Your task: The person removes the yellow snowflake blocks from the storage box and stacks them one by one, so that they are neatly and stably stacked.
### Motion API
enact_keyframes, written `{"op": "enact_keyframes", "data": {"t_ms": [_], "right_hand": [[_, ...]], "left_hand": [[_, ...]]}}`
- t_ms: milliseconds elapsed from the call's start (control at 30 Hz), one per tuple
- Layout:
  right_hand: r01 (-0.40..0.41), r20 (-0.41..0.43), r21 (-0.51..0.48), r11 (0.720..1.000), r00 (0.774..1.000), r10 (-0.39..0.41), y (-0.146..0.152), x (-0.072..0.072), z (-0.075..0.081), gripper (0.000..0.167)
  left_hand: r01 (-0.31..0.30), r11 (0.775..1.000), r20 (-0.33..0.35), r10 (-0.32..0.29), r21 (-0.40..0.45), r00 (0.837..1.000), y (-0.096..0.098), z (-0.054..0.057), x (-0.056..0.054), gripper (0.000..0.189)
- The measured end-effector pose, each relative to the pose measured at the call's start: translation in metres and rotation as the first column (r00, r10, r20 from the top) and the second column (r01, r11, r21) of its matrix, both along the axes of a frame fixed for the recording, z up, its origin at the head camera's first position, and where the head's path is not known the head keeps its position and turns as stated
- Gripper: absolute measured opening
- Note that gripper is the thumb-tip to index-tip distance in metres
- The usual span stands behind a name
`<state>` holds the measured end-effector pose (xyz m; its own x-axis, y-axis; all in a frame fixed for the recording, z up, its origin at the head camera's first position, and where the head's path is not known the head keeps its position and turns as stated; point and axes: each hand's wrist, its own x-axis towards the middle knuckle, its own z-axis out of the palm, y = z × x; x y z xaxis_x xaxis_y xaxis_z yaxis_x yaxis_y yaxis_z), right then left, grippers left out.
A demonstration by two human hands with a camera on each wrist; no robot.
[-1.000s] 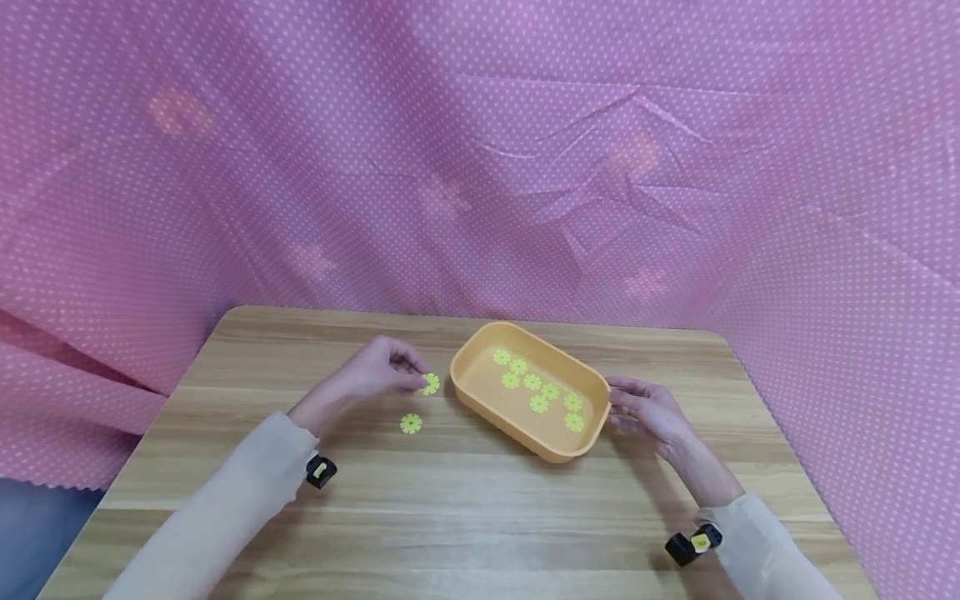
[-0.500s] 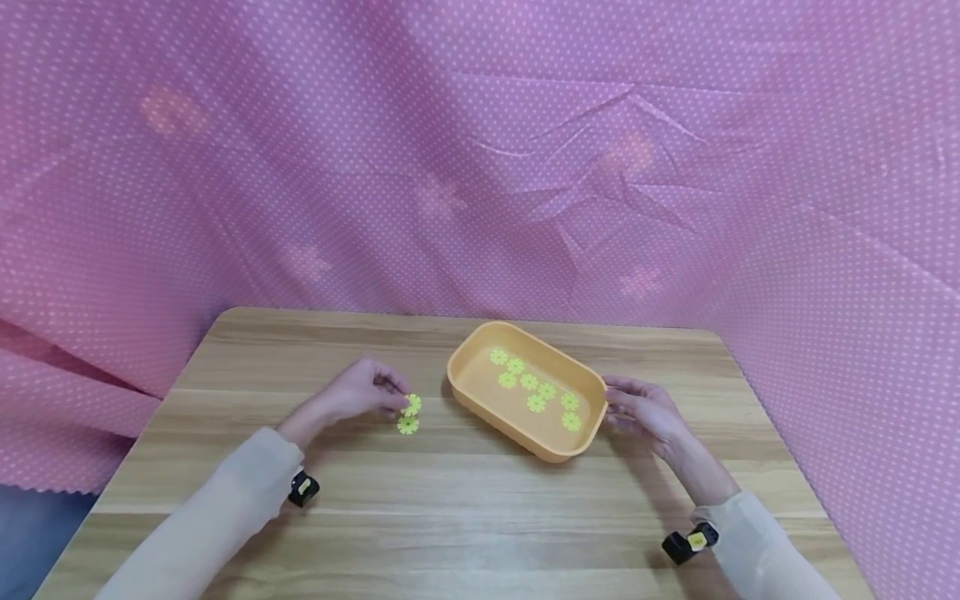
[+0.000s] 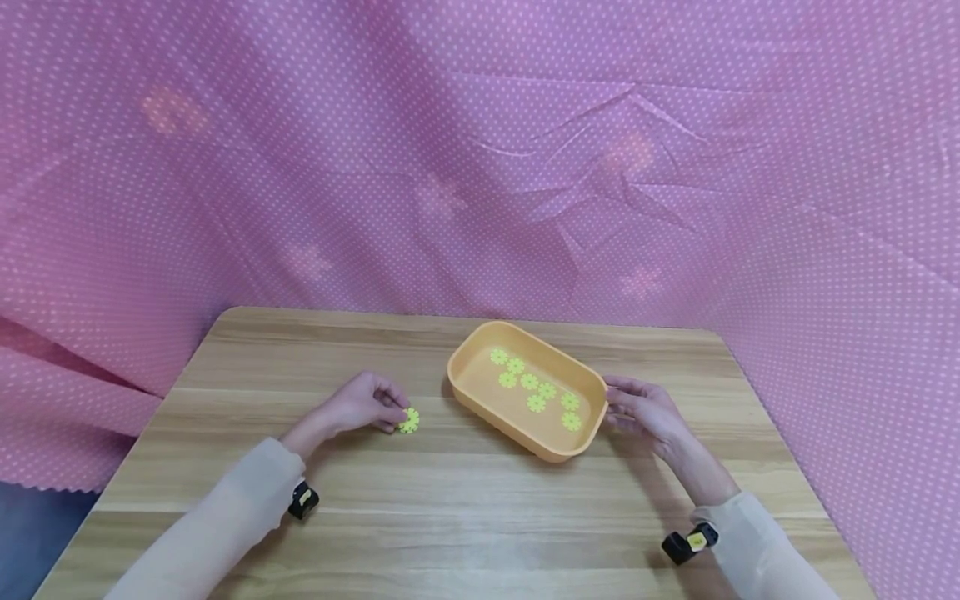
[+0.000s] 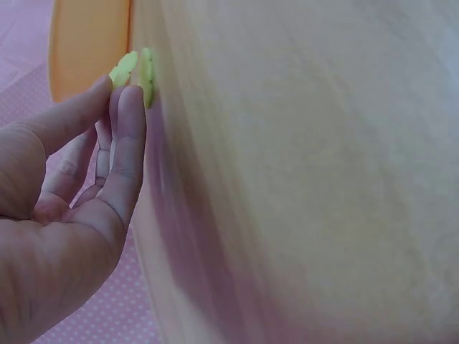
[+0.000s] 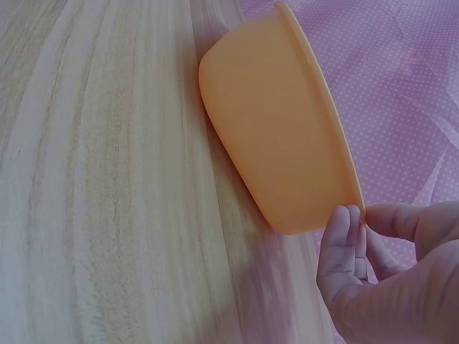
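Note:
My left hand [image 3: 362, 403] pinches a thin yellow flower-shaped piece [image 4: 124, 67] between thumb and fingertips, low over the table. A second yellow flower piece [image 4: 148, 77] lies right beside it in the left wrist view; from the head the two overlap, so the second is mostly covered. To the right stands an orange rectangular container [image 3: 517, 432], set at an angle. Several matching flower pieces [image 3: 529, 382] lie flat on its floor. My right hand [image 3: 647, 412] holds the container's right end, thumb at the rim and fingers against the outer wall [image 5: 280, 122].
The wood-grain table [image 3: 450, 525] has rounded far corners. Pink dotted cloth [image 3: 480, 208] hangs behind it and at both sides. A small black device [image 3: 303, 500] is worn on the left wrist and another [image 3: 688, 543] on the right.
With the flower piece in its fingers, my left hand has moved left and toward me, away from the container, down onto the other piece. The right hand and container keep their place.

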<state>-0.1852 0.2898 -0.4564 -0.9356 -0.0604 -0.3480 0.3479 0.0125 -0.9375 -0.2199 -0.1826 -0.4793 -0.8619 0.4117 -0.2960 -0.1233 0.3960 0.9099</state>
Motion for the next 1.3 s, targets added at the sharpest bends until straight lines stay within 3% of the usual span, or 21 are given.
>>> {"op": "enact_keyframes", "data": {"t_ms": [233, 800, 1300], "right_hand": [[-0.008, -0.004, -0.005, 1.0, 1.0, 0.008, 0.001, -0.002, 0.0, 0.057], [0.023, 0.009, -0.009, 1.0, 1.0, -0.023, -0.005, -0.005, 0.002, 0.054], [0.028, 0.013, -0.005, 1.0, 1.0, -0.028, -0.005, -0.005, -0.001, 0.057]], "left_hand": [[0.001, 1.0, 0.001, -0.001, -0.004, 1.0, -0.001, -0.006, 0.0, 0.019], [-0.002, 1.0, 0.005, 0.003, -0.02, 1.0, -0.004, -0.006, -0.011, 0.018], [-0.001, 0.999, 0.007, 0.001, -0.051, 1.0, -0.002, -0.009, -0.014, 0.018]]}}
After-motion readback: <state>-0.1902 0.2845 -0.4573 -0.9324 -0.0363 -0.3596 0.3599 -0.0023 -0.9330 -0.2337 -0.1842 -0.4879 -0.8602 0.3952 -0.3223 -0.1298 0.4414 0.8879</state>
